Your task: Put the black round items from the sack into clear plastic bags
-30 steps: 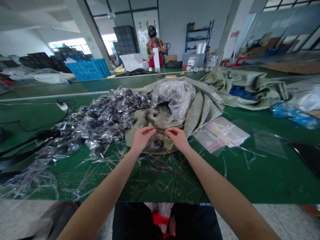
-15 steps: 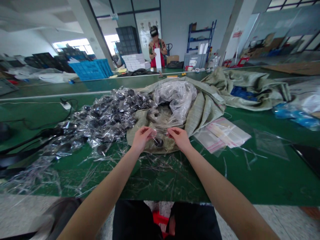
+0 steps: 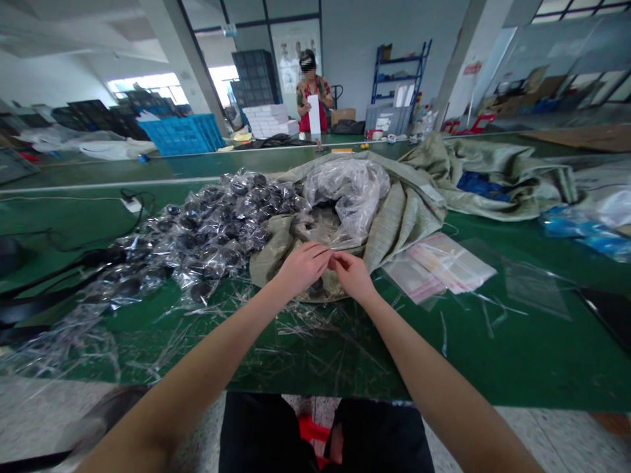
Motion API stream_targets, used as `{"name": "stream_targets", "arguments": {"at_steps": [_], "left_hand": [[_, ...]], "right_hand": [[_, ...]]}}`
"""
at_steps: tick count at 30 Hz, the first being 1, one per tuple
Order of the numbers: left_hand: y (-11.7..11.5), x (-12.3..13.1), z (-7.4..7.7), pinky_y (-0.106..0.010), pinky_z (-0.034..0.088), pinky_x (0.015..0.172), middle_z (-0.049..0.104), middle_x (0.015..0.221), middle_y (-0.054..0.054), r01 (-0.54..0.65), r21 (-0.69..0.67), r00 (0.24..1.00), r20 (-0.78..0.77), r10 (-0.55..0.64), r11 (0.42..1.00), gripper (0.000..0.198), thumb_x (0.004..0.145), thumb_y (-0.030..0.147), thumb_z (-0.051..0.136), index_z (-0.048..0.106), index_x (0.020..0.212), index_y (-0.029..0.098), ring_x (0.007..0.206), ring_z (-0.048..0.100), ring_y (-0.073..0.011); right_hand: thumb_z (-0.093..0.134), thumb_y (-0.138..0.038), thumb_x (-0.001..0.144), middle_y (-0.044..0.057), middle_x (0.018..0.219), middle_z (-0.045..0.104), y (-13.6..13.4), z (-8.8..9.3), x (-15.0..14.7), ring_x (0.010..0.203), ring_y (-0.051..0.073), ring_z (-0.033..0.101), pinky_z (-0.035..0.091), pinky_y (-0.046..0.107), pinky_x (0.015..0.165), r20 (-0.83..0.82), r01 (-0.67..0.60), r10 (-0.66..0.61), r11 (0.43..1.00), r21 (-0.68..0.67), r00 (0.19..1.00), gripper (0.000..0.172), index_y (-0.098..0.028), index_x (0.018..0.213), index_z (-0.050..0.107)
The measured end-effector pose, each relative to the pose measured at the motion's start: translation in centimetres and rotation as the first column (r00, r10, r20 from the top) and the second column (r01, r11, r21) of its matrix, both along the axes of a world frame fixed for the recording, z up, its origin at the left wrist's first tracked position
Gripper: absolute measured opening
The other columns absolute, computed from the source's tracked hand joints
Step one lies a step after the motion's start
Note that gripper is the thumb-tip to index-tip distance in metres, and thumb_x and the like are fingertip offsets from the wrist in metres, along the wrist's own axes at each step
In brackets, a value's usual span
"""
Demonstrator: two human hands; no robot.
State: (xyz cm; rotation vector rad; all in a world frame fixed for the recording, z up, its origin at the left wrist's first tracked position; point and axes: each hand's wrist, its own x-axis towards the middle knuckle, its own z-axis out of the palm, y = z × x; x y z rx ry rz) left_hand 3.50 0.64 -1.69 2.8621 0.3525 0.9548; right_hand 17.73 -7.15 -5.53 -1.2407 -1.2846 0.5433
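You can read no lettering with certainty here. The red sign (image 3: 472, 68) on the pillar (image 3: 480, 39) to your right is too blurred to make out, as are the white label (image 3: 383, 123) on the grey crate (image 3: 398, 121) and the small sign (image 3: 229, 30) hung high ahead of you. The pink print on the flat clear bags (image 3: 456, 263) at your right is likewise illegible.

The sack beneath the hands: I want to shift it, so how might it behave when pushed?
The sack would probably fold rather than move stiffly, since its side lies in deep creases. Tipping seems unlikely, as it slumps low and wide on the table. The crumpled plastic in its mouth might bunch up.
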Motion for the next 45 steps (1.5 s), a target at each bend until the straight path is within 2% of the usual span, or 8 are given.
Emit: {"name": "stream_targets", "arguments": {"at_steps": [6, 13, 23, 26, 29, 35, 39, 45], "left_hand": [[0.1, 0.3, 0.9, -0.040, 0.050, 0.088, 0.068, 0.090, -0.010, -0.014, 0.113, 0.997, -0.069, 0.022, 0.994, 0.023, 0.092, 0.022, 0.046, 0.068, 0.087, 0.018, 0.088, 0.061, -0.0208], [0.3, 0.5, 0.9, -0.035, 0.051, 0.081, 0.064, 0.082, -0.008, -0.052, 0.230, 0.995, -0.076, 0.071, 0.972, 0.014, 0.087, 0.015, 0.050, 0.062, 0.080, 0.015, 0.084, 0.059, -0.0191], [0.8, 0.9, -0.3, -0.029, 0.050, 0.077, 0.062, 0.079, -0.004, -0.170, 0.008, 0.970, 0.177, 0.165, 0.985, 0.009, 0.078, 0.009, 0.056, 0.058, 0.078, 0.017, 0.080, 0.059, -0.0165], [1.1, 0.8, -0.1, -0.027, 0.050, 0.074, 0.064, 0.077, -0.002, -0.223, -0.098, 0.932, 0.271, 0.242, 0.970, 0.008, 0.077, 0.009, 0.056, 0.058, 0.078, 0.017, 0.076, 0.060, -0.0146], [1.0, 0.3, 0.5, -0.026, 0.050, 0.073, 0.066, 0.078, -0.002, -0.180, -0.130, 0.930, 0.300, 0.211, 0.975, 0.008, 0.080, 0.012, 0.055, 0.060, 0.079, 0.018, 0.074, 0.061, -0.0134], [0.3, -0.5, 0.8, -0.034, 0.051, 0.083, 0.069, 0.092, -0.007, 0.000, 0.097, 0.991, 0.137, -0.013, 0.995, 0.012, 0.084, 0.018, 0.056, 0.066, 0.091, 0.018, 0.088, 0.061, -0.0173], [0.4, -0.2, 0.6, -0.037, 0.050, 0.087, 0.071, 0.098, -0.008, -0.013, 0.202, 0.997, 0.075, -0.002, 0.979, 0.016, 0.088, 0.020, 0.055, 0.068, 0.097, 0.017, 0.091, 0.061, -0.0182], [0.8, -0.1, 0.7, -0.036, 0.048, 0.079, 0.073, 0.097, -0.006, -0.034, 0.344, 0.999, -0.006, 0.038, 0.938, 0.018, 0.090, 0.023, 0.053, 0.070, 0.096, 0.019, 0.091, 0.059, -0.0196]], "right_hand": [[0.048, -0.023, 0.087, 0.005, 0.086, 0.068, -0.5, 0.5, 0.3, 0.080, 0.019, 0.061, 0.048, 0.031, 0.078, 0.283, 0.083, -0.100, 0.994, 0.073, 0.954, 0.020, -0.020, 0.090, 0.068], [0.050, -0.017, 0.088, 0.006, 0.082, 0.067, -0.4, 0.3, 0.2, 0.078, 0.018, 0.061, 0.047, 0.029, 0.075, 0.378, 0.074, -0.130, 0.984, 0.159, 0.917, 0.017, -0.018, 0.088, 0.067], [0.051, -0.015, 0.086, 0.006, 0.085, 0.069, -0.5, 0.0, 0.0, 0.081, 0.018, 0.063, 0.049, 0.030, 0.077, 0.373, 0.069, -0.125, 0.985, 0.161, 0.919, 0.016, -0.018, 0.087, 0.067], [0.052, -0.017, 0.086, 0.005, 0.084, 0.069, -0.5, 0.0, -0.1, 0.079, 0.018, 0.063, 0.049, 0.029, 0.076, 0.349, 0.069, -0.112, 0.989, 0.134, 0.930, 0.015, -0.018, 0.085, 0.067], [0.053, -0.022, 0.087, 0.005, 0.083, 0.069, -0.4, -0.3, -0.1, 0.076, 0.017, 0.063, 0.050, 0.028, 0.073, 0.270, 0.112, -0.134, 0.989, 0.094, 0.954, 0.015, -0.019, 0.084, 0.067], [0.051, -0.020, 0.086, 0.005, 0.084, 0.069, -0.2, -0.6, 0.1, 0.078, 0.017, 0.063, 0.050, 0.029, 0.074, 0.255, 0.110, -0.128, 0.990, 0.085, 0.958, 0.016, -0.019, 0.088, 0.066], [0.049, -0.019, 0.087, 0.005, 0.084, 0.068, -0.3, -0.3, 0.0, 0.078, 0.017, 0.061, 0.049, 0.028, 0.074, 0.297, 0.090, -0.120, 0.990, 0.112, 0.947, 0.017, -0.018, 0.090, 0.065], [0.047, -0.017, 0.088, 0.005, 0.082, 0.066, -0.4, -0.1, -0.1, 0.077, 0.017, 0.059, 0.047, 0.027, 0.073, 0.320, 0.078, -0.113, 0.990, 0.120, 0.941, 0.017, -0.018, 0.087, 0.064]]}}
